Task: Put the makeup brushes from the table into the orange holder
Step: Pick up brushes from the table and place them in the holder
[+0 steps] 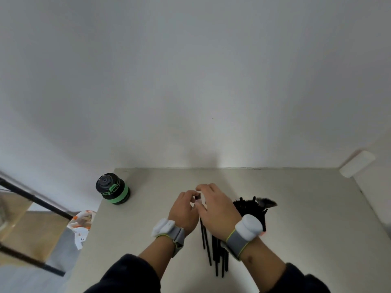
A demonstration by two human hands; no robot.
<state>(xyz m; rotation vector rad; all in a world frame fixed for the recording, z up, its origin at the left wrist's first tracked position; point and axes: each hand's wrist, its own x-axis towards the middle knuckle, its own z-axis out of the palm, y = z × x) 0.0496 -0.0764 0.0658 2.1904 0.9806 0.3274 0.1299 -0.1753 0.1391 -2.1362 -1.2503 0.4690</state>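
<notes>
The thin black makeup brushes [213, 253] lie on the table [306, 218] under the right hand [218, 212], light and stiff, best pinched mid-handle; the left hand [185, 210] maybe pinches one tip, right grip unclear.

Soft even light — wide-angle bending, slight blur

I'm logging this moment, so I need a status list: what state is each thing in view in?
Left hand: fingers curled, pinching a brush tip.
Right hand: fingers curled over the bundle of brushes.
Brushes on the table: lying flat, bunched, handles toward the person.
Orange holder: mostly hidden, already crowded with brushes.
Green-banded bottle: upright, cap on.
</notes>
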